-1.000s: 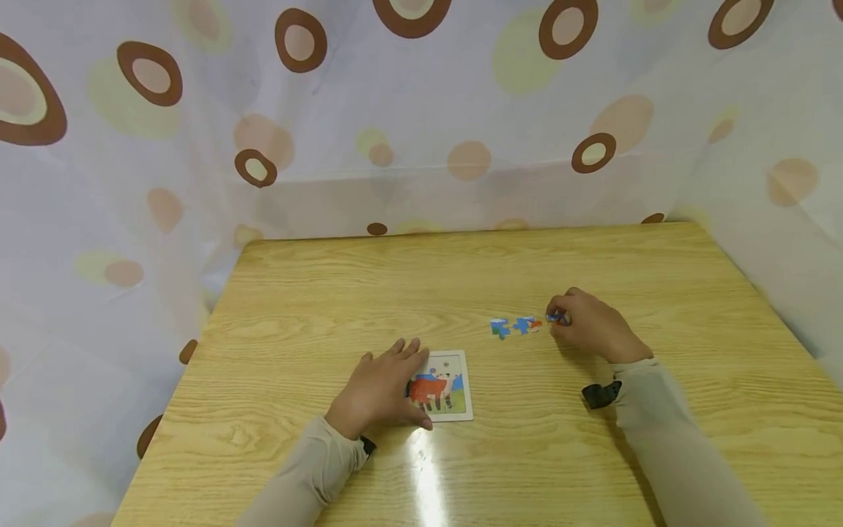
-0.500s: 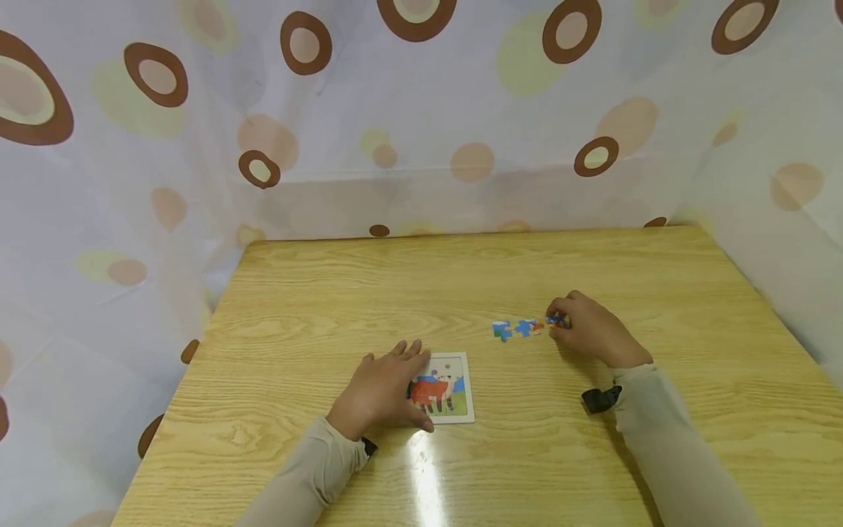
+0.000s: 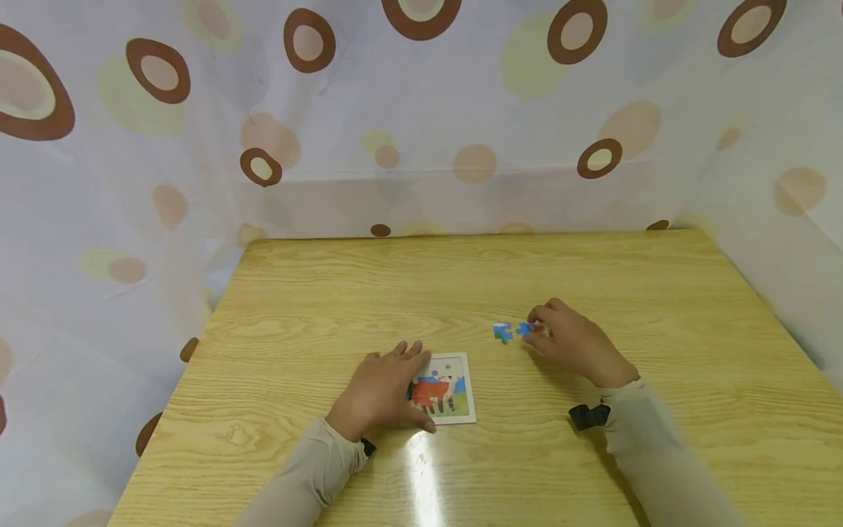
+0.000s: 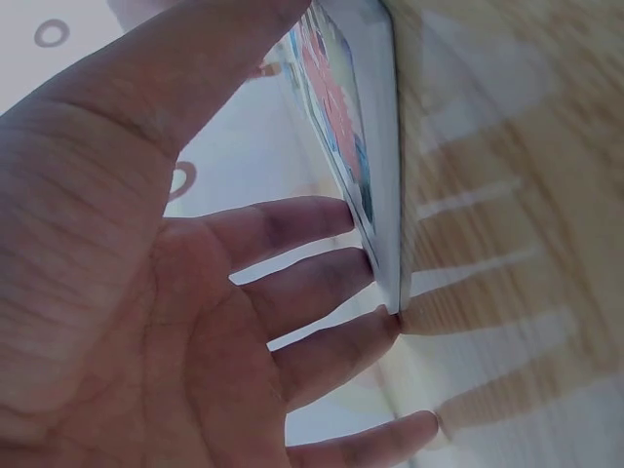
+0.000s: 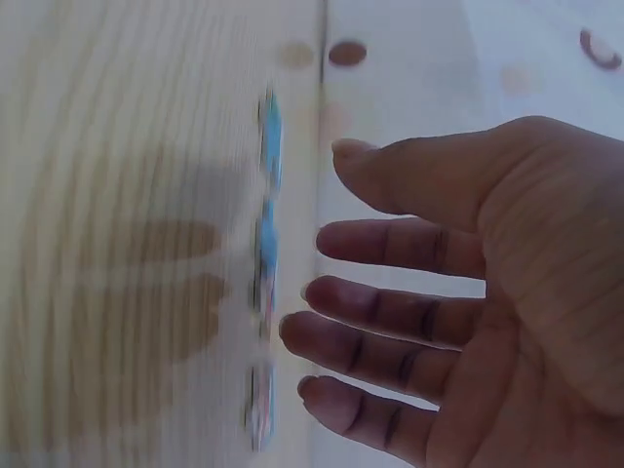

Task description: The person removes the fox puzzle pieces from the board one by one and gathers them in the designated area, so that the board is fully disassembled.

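Note:
A square jigsaw puzzle with a white frame and a picture of a red animal lies on the table. My left hand rests over its left side, fingers spread. In the left wrist view, fingertips touch the edge of the puzzle. Farther right, my right hand hovers over loose puzzle pieces, holding nothing. The right wrist view has its fingers loosely bent and apart from the pieces. One blue and green piece lies left of a blue piece partly covered by the hand.
A wooden table carries everything. Around its back and sides hangs a white curtain with brown and peach spots. A third loose piece appears at the bottom of the right wrist view. Light glares off the table below the puzzle.
My right hand has let go of the rightmost puzzle piece and moved left, over the neighbouring piece. The left hand has stayed on the puzzle.

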The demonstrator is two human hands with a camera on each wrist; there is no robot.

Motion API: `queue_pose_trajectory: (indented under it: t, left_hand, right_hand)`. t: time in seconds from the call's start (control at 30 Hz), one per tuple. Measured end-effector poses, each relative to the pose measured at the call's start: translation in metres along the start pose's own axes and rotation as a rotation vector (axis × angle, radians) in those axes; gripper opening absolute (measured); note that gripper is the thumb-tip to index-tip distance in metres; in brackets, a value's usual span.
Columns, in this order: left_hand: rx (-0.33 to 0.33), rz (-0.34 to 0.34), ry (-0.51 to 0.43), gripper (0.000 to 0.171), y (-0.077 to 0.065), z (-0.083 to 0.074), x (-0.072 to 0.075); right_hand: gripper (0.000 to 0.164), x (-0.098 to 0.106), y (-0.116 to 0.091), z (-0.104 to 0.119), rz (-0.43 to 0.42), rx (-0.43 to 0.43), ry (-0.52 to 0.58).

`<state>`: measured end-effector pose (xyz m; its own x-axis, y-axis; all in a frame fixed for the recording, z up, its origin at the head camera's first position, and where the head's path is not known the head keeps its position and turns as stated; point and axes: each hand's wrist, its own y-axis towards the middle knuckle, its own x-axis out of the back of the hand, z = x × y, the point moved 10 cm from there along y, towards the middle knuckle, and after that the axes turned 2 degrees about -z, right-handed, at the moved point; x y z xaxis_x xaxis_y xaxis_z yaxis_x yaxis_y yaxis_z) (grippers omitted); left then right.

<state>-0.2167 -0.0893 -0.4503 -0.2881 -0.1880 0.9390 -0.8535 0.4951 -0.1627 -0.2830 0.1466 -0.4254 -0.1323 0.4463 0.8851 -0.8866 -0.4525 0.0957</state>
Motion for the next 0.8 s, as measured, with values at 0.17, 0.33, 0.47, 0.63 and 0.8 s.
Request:
queue_pose_trajectory:
  t: [0.17,0.33,0.47,0.63,0.8]
  left_hand:
    - [-0.001,-0.01,0.003,0.114,0.0,0.0,0.001]
    - [0.007,-0.01,0.019,0.114,0.001,0.001,0.0]
    - [0.004,-0.017,0.032,0.114,0.002,0.001,0.001]
    - [-0.005,-0.029,0.026,0.115,0.002,0.001,0.003]
    - [-0.015,-0.015,0.018,0.114,-0.001,0.002,0.005]
  right_hand:
    - [0.025,-0.016,0.008,0.044,0.018,0.125,0.008]
    - [0.021,-0.035,0.016,0.083,0.067,0.223,0.076]
    - [0.019,-0.051,0.015,0.106,0.125,0.282,0.156]
    - [0.017,-0.062,0.012,0.117,0.158,0.318,0.191]
    - [0.016,-0.064,0.012,0.113,0.186,0.292,0.211]
